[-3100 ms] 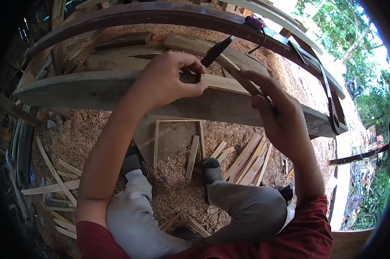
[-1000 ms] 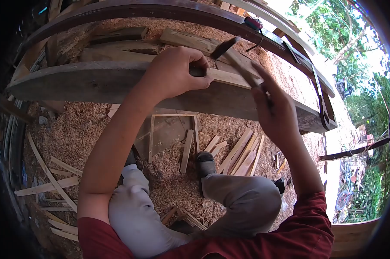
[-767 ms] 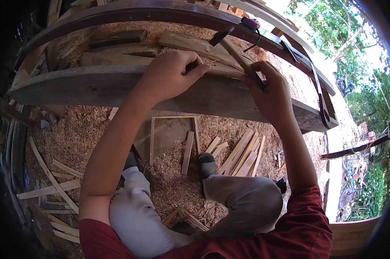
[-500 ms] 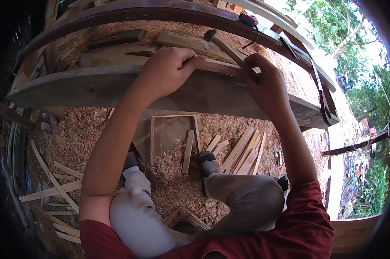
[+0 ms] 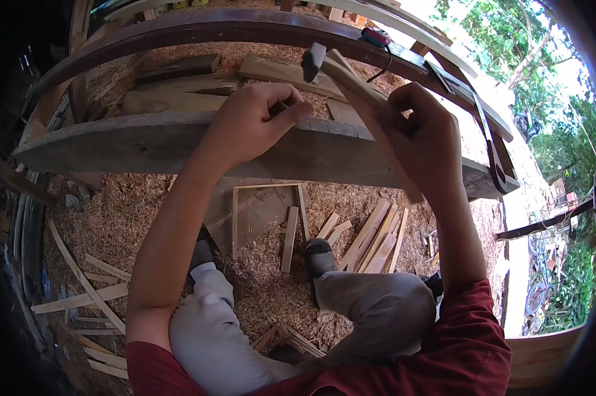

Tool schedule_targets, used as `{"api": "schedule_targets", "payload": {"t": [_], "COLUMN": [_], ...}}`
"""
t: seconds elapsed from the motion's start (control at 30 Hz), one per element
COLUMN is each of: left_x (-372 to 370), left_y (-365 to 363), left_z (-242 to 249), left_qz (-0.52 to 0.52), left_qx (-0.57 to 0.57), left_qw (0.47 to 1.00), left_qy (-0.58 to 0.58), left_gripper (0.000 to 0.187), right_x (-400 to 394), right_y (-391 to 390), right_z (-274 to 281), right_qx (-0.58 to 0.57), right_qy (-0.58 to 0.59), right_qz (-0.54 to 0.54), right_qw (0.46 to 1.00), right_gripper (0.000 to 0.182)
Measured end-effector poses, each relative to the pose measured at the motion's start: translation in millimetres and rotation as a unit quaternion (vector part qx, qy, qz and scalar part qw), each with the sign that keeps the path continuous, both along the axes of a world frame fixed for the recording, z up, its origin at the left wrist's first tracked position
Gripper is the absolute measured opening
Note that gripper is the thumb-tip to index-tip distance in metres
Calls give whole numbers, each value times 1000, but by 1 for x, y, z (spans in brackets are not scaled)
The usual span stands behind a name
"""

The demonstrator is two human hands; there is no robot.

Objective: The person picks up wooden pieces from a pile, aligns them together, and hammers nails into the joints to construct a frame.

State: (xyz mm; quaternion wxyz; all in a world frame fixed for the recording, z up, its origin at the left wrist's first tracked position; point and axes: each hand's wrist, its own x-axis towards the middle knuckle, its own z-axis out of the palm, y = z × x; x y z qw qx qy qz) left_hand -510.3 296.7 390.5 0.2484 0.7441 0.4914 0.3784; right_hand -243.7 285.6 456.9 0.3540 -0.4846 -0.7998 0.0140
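In my right hand (image 5: 430, 135) are a hammer (image 5: 364, 87) and a narrow strip of wood (image 5: 352, 82), both gripped together. The dark hammer head points up and left. The strip slants down behind my hand, crossing in front of the grey wooden beam (image 5: 146, 142). My left hand (image 5: 255, 122) is closed, thumb against curled fingers, just above the beam's top edge. Whatever it may pinch is too small or hidden to make out.
A dark brown rail (image 5: 245, 23) runs behind the beam, carrying a red tape measure (image 5: 376, 36) and a square (image 5: 440, 77). On the shavings below lie a thin wooden frame (image 5: 236, 221), several loose strips (image 5: 370, 234) and curved offcuts (image 5: 80, 298).
The wood strip has swung from lying along the beam between both hands to a steep slant in my right hand. My left hand has come off it. The hammer has risen nearer the camera.
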Motion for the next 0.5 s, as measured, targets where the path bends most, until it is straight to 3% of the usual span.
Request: {"api": "schedule_targets", "payload": {"t": [0.07,0.13,0.27,0.37,0.43,0.5], "left_x": [0,2,0,0,1,-1], "left_y": [1,5,6,8,5,2], "left_z": [-4,-10,-12,-20,-22,-15], "left_qz": [-1,-30,-21,-26,-55,-32], "left_qx": [6,11,0,75,27,-12], "left_qw": [1000,986,987,987,959,972], "left_qy": [-16,-162,-161,-140,-278,-232], "left_gripper": [42,43,43,29,22,27], "right_x": [-1,-2,-2,-7,-11,-12], "right_y": [-7,-9,-9,-14,-16,-17], "right_z": [0,-1,-13,-18,-22,-26], "right_qx": [-16,-19,-16,-51,-55,-54], "right_qy": [-2,4,32,38,25,26], "right_qz": [-5,17,48,35,23,23], "right_qw": [1000,1000,998,997,998,998], "right_gripper": [17,17,19,21,22,23]}}
